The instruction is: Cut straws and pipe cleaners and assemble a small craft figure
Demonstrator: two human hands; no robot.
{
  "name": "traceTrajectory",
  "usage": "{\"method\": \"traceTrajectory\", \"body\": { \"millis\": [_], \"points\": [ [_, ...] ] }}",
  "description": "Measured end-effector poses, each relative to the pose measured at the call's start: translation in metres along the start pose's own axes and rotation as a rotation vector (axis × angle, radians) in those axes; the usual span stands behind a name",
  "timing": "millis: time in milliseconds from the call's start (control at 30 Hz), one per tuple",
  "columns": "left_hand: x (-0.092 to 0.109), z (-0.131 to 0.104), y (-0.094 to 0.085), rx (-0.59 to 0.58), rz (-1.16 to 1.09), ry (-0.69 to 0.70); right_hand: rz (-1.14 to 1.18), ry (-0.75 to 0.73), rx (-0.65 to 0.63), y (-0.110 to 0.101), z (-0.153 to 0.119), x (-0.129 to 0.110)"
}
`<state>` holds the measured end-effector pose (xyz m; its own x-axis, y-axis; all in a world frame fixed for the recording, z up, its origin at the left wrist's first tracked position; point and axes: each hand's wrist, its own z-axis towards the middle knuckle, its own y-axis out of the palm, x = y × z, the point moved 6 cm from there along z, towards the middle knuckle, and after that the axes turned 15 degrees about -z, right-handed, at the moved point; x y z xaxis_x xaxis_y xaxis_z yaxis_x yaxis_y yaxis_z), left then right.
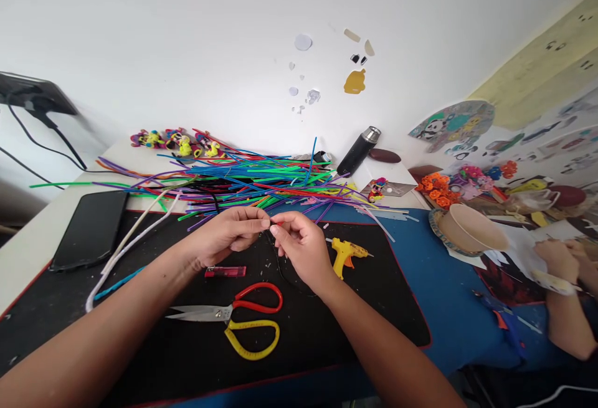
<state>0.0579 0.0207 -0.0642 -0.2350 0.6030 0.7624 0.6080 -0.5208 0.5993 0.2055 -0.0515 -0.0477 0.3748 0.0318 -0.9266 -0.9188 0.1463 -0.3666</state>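
Note:
My left hand [236, 233] and my right hand [301, 243] meet above the black mat [327, 339]. Each pinches with thumb and forefinger at a small red piece [279, 224], mostly hidden by the fingers. A thin black strand [279, 261] hangs down beneath them. Below lie open scissors [231, 313] with one red and one yellow handle, blades pointing left. A small pink-red tool [225, 271] rests under my left hand. Just right of my right hand is a yellow glue gun [346, 255].
Behind my hands spreads a pile of coloured pipe cleaners [261, 174]. A phone [91, 230] lies left, small figures [180, 143] at the back, a black flask [359, 151] behind right. Farther right are a bowl [476, 227] and another person's hands [558, 258].

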Motion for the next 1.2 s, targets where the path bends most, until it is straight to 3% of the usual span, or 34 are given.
{"method": "traceTrajectory", "body": {
  "millis": [533, 733, 867, 967, 1067, 1200],
  "points": [
    [-0.013, 0.005, 0.000, -0.006, -0.049, -0.056, -0.003, 0.025, 0.002, -0.003, -0.002, 0.006],
    [-0.011, 0.013, -0.013, 0.176, -0.424, 0.061, 0.017, 0.044, -0.017, -0.001, -0.004, 0.003],
    [0.000, 0.008, -0.009, 0.313, -0.722, 0.148, 0.029, 0.036, -0.057, 0.008, -0.009, 0.005],
    [0.008, 0.000, -0.003, 0.403, -0.828, 0.194, 0.011, 0.020, -0.082, 0.017, -0.012, 0.006],
    [0.013, -0.005, 0.004, 0.426, -0.871, 0.233, -0.013, 0.008, -0.094, 0.020, -0.013, 0.002],
    [0.009, -0.003, 0.016, 0.367, -0.887, 0.256, -0.037, -0.030, -0.085, 0.014, -0.008, -0.009]
  ]
}}
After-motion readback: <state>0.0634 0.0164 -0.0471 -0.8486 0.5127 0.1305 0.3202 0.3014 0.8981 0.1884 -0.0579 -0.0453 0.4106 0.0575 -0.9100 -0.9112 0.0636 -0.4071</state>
